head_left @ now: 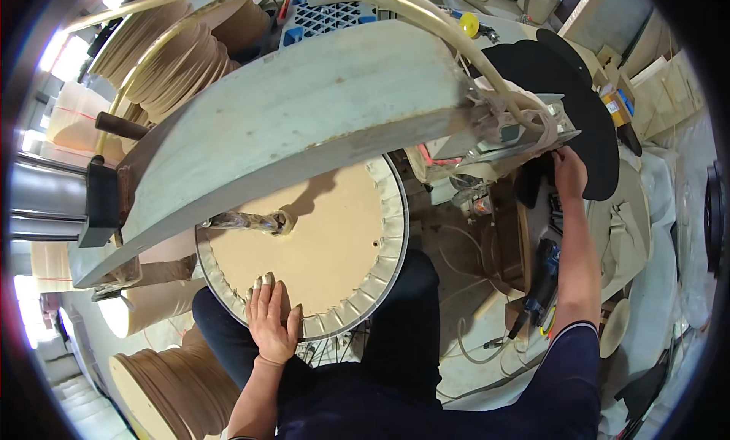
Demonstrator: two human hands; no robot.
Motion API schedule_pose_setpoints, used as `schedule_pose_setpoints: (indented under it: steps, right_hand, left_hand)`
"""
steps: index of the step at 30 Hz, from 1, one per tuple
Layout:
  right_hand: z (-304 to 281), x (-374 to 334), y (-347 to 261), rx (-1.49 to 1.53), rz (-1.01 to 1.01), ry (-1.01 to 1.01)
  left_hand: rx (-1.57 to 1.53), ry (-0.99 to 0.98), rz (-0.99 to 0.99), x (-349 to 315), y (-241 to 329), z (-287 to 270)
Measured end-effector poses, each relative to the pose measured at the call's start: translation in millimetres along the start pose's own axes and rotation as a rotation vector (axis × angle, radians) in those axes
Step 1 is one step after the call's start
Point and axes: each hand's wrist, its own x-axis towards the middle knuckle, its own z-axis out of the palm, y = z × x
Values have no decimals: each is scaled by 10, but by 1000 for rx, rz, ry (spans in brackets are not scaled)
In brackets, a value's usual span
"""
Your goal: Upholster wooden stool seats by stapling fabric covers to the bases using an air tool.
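My left hand [271,318] lies flat, fingers spread, on the near edge of a round tan disc [319,235] whose rim is wrapped in pleated grey material [391,235]. A large pale curved press arm [289,113] hangs over the disc's far half. My right hand [569,172] reaches out to the right, fingers curled at the edge of a black round sheet [585,98] beside the machine's end block [532,128]. Whether it grips anything is hidden.
Stacks of tan round discs stand at upper left [171,60] and lower left [171,390]. A thick clear hose [426,18] arcs overhead. A steel cylinder [46,196] is at far left. Cables, a blue tool [544,276] and clutter lie on the floor at right.
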Motion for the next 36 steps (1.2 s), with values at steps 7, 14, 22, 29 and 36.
schedule_pose_setpoints:
  steps: [7, 14, 22, 29, 36]
  right_hand:
    - [-182, -14, 294, 142, 48, 50]
    - [-325, -52, -22, 447, 344, 205]
    - [-1789, -188, 265, 163, 390, 652]
    - [-3399, -1099, -1276, 679, 476, 761]
    - [-3575, -2153, -2020, 631, 534, 709]
  left_hand:
    - [-83, -48, 19, 81, 38, 80]
    - [36, -39, -2, -214, -166, 92]
    - [-45, 65, 34, -57, -59, 63]
    - [-44, 137, 57, -102, -46, 66]
    - [-124, 160, 104, -183, -128, 74]
